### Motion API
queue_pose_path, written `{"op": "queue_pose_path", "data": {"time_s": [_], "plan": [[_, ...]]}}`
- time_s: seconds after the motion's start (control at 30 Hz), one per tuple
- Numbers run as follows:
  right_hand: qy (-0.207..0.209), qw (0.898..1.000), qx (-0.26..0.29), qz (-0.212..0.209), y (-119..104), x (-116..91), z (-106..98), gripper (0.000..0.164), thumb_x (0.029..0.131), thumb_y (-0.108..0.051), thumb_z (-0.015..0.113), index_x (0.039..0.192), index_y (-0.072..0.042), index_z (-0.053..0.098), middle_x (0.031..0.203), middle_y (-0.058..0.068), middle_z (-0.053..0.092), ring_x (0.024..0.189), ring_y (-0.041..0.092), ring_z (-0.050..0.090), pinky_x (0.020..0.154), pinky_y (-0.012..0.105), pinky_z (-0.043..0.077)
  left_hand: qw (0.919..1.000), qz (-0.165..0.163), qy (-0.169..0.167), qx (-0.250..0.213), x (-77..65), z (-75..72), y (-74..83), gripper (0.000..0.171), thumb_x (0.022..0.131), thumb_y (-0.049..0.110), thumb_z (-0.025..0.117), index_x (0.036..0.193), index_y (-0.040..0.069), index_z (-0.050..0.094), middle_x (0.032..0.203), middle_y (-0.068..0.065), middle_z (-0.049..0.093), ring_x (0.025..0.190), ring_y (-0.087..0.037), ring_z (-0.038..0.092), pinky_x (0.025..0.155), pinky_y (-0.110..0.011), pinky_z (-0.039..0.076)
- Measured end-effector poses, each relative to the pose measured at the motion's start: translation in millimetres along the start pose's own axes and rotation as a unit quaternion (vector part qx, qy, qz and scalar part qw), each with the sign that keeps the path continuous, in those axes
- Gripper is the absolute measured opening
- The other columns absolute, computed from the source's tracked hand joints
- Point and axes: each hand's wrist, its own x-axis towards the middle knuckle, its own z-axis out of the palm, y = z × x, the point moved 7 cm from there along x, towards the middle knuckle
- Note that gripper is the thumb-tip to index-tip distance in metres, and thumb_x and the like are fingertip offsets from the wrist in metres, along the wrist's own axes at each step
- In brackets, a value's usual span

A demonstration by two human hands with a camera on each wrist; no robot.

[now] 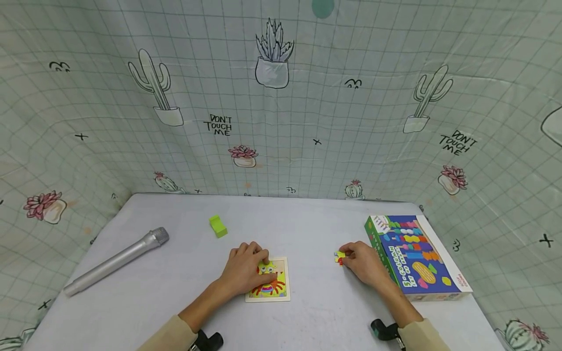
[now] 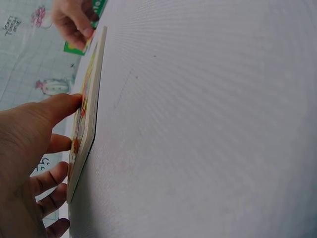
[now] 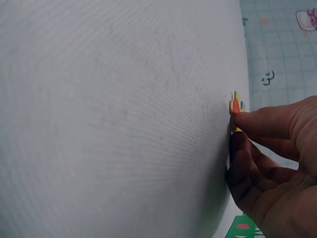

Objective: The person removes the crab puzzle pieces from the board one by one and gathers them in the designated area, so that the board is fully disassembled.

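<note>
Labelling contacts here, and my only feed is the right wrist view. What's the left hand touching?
Observer: The left hand is over a framed picture puzzle; in the left wrist view its thumb touches the puzzle's face.

Operator: Copy. I see the piece in the right hand. Is it at that puzzle or away from it?

Observer: Away. In the head view the right hand holds the small coloured piece to the right of the puzzle, with a stretch of white tabletop between them.
</note>
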Motion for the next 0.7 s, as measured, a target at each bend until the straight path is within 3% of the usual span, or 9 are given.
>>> {"op": "queue_pose_path", "data": {"time_s": [0.7], "plan": [[0.001,1.000,0.002,0.004,1.1,-2.3,0.8,0.023,0.090,-0.008,0.071,0.112,-0.003,0.074,0.099,0.006,0.065,0.087,0.017,0.060,0.077,0.037,0.051,1.0000,0.002,0.000,0.002,0.0,0.0,-0.4,0.035,0.082,0.055,0.076,0.089,0.025,0.060,0.103,0.003,0.054,0.096,-0.022,0.045,0.087,-0.051,0.037]]}}
